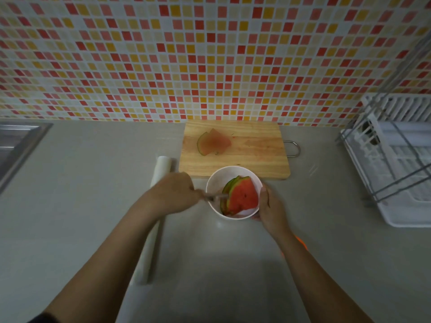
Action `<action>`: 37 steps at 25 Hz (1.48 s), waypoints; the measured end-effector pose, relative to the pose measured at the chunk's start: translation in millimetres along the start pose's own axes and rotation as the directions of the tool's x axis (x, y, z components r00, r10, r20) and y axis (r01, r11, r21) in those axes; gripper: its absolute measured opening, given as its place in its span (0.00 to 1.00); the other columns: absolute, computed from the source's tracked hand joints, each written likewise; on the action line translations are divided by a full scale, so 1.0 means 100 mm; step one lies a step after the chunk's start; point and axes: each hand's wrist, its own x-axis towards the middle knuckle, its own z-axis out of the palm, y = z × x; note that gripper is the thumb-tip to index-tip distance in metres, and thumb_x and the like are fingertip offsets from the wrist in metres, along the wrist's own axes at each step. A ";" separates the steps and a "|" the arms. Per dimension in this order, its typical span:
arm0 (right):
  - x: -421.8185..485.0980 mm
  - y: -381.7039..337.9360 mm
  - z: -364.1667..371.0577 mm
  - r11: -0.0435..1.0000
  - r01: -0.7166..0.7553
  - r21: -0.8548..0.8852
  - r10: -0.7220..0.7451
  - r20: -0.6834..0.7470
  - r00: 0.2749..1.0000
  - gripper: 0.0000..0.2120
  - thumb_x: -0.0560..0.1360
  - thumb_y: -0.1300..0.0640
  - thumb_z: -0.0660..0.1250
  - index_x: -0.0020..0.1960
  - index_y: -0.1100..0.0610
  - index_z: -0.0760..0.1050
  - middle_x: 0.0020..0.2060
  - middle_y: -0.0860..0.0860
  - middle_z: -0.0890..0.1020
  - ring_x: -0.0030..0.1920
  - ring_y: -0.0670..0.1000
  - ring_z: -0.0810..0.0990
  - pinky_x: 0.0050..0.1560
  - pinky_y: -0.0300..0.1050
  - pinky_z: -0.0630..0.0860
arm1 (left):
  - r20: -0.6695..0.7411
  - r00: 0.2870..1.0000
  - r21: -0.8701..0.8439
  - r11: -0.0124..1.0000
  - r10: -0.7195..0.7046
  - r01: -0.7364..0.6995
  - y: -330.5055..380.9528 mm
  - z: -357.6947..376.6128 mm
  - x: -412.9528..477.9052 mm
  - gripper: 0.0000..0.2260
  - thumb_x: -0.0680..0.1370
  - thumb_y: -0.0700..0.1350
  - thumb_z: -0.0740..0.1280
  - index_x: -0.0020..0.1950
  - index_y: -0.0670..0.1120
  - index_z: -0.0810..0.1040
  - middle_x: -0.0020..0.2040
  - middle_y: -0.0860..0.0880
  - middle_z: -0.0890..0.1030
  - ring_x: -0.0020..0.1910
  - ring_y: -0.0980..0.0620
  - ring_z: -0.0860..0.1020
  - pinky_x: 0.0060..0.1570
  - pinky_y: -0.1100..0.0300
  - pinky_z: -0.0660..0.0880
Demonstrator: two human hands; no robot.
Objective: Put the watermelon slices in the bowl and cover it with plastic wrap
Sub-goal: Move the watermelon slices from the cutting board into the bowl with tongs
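Observation:
A white bowl stands on the grey counter just in front of a wooden cutting board. Several red watermelon slices with green rinds lean together inside the bowl. My right hand grips the bowl's right rim. My left hand is closed on a thin metal utensil whose tip reaches into the bowl against the slices. A pale watermelon slice lies flat on the board's left part. A roll of plastic wrap lies lengthwise on the counter, partly under my left forearm.
A steel sink is at the far left. A white dish rack with a metal frame fills the right side. A metal handle sticks out at the board's right edge. The tiled wall rises behind the counter. Something orange shows beside my right forearm.

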 end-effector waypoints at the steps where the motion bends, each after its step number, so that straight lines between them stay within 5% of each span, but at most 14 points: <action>1: 0.01 0.01 0.00 1.000 -0.008 0.003 0.008 0.000 1.000 0.18 0.81 0.49 0.51 0.51 0.55 0.77 0.42 0.57 0.82 0.42 0.57 0.82 0.39 0.60 0.82 | -0.079 0.997 -0.032 0.999 -0.013 0.011 -0.04 -0.08 0.10 0.21 0.77 0.55 0.62 0.35 0.40 0.81 0.33 0.47 0.80 0.34 0.53 0.77 0.30 0.65 0.65; 4: 0.03 0.03 0.02 0.999 -0.025 0.042 0.025 0.002 1.000 0.15 0.81 0.49 0.51 0.50 0.50 0.76 0.44 0.55 0.81 0.42 0.53 0.82 0.37 0.56 0.82 | -0.287 0.937 -0.369 0.926 -0.201 0.085 -0.12 -0.08 0.52 0.20 0.76 0.54 0.64 0.35 0.40 0.82 0.31 0.47 0.80 0.34 0.50 0.78 0.30 0.64 0.67; 7: 0.05 0.06 0.03 0.999 -0.027 0.042 0.027 0.001 1.000 0.14 0.80 0.47 0.51 0.50 0.45 0.75 0.45 0.54 0.82 0.44 0.51 0.82 0.36 0.50 0.82 | -0.139 0.922 -0.656 0.731 -0.360 0.186 -0.16 0.17 0.92 0.18 0.73 0.54 0.68 0.34 0.40 0.80 0.30 0.48 0.80 0.28 0.50 0.74 0.29 0.61 0.69; 10: 0.08 0.10 0.03 1.000 -0.014 -0.019 0.014 -0.015 1.000 0.16 0.80 0.47 0.50 0.56 0.49 0.76 0.47 0.56 0.82 0.48 0.57 0.81 0.48 0.58 0.80 | -0.103 0.920 -0.720 0.666 -0.379 0.193 -0.17 0.35 1.17 0.13 0.73 0.50 0.67 0.34 0.42 0.77 0.32 0.47 0.81 0.30 0.48 0.73 0.33 0.60 0.69; 15: -0.02 0.11 0.02 1.000 -0.016 0.024 0.017 -0.015 1.000 0.15 0.80 0.47 0.51 0.43 0.39 0.75 0.41 0.51 0.82 0.42 0.49 0.82 0.40 0.54 0.82 | -0.217 0.905 -0.711 0.694 -0.366 0.110 -0.18 0.39 1.11 0.12 0.74 0.44 0.66 0.30 0.46 0.77 0.28 0.49 0.78 0.29 0.50 0.72 0.33 0.60 0.67; 19: -0.05 0.08 0.02 1.000 0.010 0.008 -0.010 -0.009 1.000 0.15 0.79 0.45 0.50 0.43 0.37 0.74 0.39 0.43 0.81 0.44 0.49 0.82 0.45 0.53 0.81 | -0.192 0.964 -0.790 0.612 -0.181 -0.042 -0.37 0.35 0.55 0.13 0.74 0.47 0.68 0.31 0.45 0.80 0.27 0.51 0.76 0.26 0.54 0.68 0.29 0.62 0.65; 22: -0.01 0.04 0.04 0.999 0.033 0.021 -0.032 -0.042 0.999 0.17 0.79 0.45 0.51 0.41 0.39 0.77 0.37 0.42 0.81 0.40 0.39 0.81 0.38 0.38 0.79 | -0.171 0.983 -0.730 0.679 -0.068 -0.080 -0.52 0.42 0.16 0.13 0.73 0.50 0.68 0.33 0.42 0.81 0.26 0.52 0.76 0.25 0.56 0.68 0.29 0.63 0.65; 26: 0.04 0.11 0.04 0.999 -0.026 0.032 0.027 -0.053 0.998 0.20 0.80 0.44 0.50 0.46 0.50 0.79 0.40 0.52 0.83 0.44 0.53 0.83 0.45 0.55 0.82 | -0.167 0.986 -0.472 0.875 0.028 -0.105 -0.38 0.50 -0.03 0.13 0.77 0.46 0.67 0.32 0.49 0.80 0.24 0.58 0.77 0.25 0.62 0.72 0.28 0.71 0.66; 29: 0.04 0.10 0.04 0.998 -0.032 0.051 0.033 -0.034 0.999 0.21 0.80 0.43 0.50 0.46 0.52 0.79 0.40 0.55 0.84 0.41 0.53 0.83 0.41 0.56 0.82 | -0.155 0.982 -0.240 0.960 0.105 -0.141 -0.19 0.48 -0.06 0.18 0.78 0.48 0.64 0.34 0.39 0.80 0.29 0.44 0.78 0.28 0.54 0.72 0.34 0.58 0.67; 31: 0.04 0.08 0.04 0.997 -0.032 0.073 0.034 -0.026 0.999 0.20 0.80 0.44 0.51 0.46 0.52 0.78 0.41 0.57 0.83 0.40 0.52 0.83 0.37 0.53 0.83 | -0.186 0.973 -0.120 0.980 0.133 -0.157 -0.15 0.38 -0.09 0.19 0.78 0.50 0.64 0.35 0.37 0.80 0.29 0.40 0.76 0.28 0.50 0.72 0.31 0.58 0.66; 35: 0.03 0.08 0.04 0.996 -0.024 0.085 0.026 -0.027 0.999 0.18 0.80 0.45 0.51 0.47 0.51 0.78 0.44 0.56 0.83 0.44 0.55 0.83 0.42 0.56 0.82 | -0.295 0.952 -0.101 0.989 0.077 -0.111 -0.22 0.10 0.04 0.16 0.77 0.50 0.65 0.35 0.41 0.81 0.23 0.49 0.72 0.25 0.56 0.71 0.28 0.72 0.66; 37: 0.05 0.09 0.04 0.997 -0.029 0.071 0.031 -0.024 0.999 0.18 0.80 0.46 0.50 0.50 0.51 0.77 0.46 0.58 0.83 0.47 0.57 0.82 0.45 0.59 0.81 | -0.359 0.933 -0.145 0.987 0.010 -0.066 -0.24 0.07 0.28 0.17 0.78 0.48 0.63 0.37 0.37 0.80 0.29 0.42 0.77 0.30 0.49 0.75 0.30 0.66 0.65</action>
